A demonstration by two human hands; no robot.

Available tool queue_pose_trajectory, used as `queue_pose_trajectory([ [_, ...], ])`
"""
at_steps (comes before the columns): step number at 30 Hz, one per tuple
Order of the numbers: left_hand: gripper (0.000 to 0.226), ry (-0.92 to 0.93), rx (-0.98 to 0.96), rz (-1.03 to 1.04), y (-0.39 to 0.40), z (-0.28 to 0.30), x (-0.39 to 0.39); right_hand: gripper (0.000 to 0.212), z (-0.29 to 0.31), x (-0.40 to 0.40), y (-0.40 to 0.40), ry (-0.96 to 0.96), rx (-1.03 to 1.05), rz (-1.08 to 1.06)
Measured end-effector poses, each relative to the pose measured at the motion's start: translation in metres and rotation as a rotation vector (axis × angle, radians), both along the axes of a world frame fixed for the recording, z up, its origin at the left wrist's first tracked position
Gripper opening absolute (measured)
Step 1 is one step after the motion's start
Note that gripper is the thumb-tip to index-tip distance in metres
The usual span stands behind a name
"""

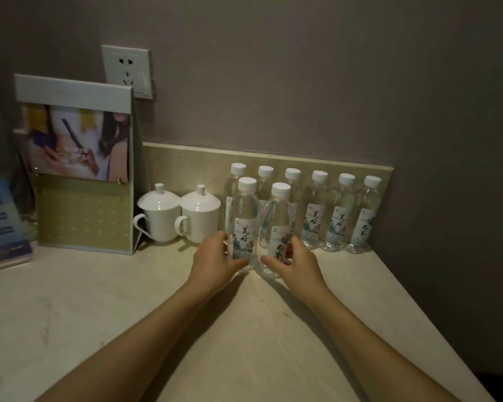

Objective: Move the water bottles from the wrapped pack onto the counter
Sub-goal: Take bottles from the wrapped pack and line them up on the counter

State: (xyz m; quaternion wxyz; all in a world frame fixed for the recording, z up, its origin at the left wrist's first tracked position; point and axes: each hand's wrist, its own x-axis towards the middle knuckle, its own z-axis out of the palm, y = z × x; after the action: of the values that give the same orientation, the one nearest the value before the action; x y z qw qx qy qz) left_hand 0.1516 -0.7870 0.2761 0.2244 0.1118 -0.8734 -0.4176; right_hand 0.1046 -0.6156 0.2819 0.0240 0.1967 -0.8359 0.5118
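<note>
Holding two bottles (243, 224); six behind (341, 211), seemingly; two cups (199, 216).

Bare forearms and hands (253, 262), no sleeves, jewellery or gloves.

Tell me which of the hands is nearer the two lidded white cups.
Left. The left hand grips a front bottle just right of the lidded cups. The right hand grips the next bottle, farther right.

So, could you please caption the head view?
Left hand and right hand each grip a bottle on the counter.
</note>
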Motion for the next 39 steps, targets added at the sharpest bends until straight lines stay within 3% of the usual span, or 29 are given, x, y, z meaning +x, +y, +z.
queue_pose_trajectory([
  [18,0.038,0.045,-0.042,0.138,0.007,-0.007,-0.027,0.066,0.003,-0.013,-0.023,0.061,0.154,-0.259],
  [27,0.034,0.098,-0.078,0.136,0.007,-0.011,-0.032,0.059,0.007,-0.017,-0.030,0.074,0.201,-0.319],
  [39,0.037,0.095,-0.115,0.123,0.007,-0.011,-0.034,0.065,0.002,-0.020,-0.033,0.115,0.228,-0.370],
])
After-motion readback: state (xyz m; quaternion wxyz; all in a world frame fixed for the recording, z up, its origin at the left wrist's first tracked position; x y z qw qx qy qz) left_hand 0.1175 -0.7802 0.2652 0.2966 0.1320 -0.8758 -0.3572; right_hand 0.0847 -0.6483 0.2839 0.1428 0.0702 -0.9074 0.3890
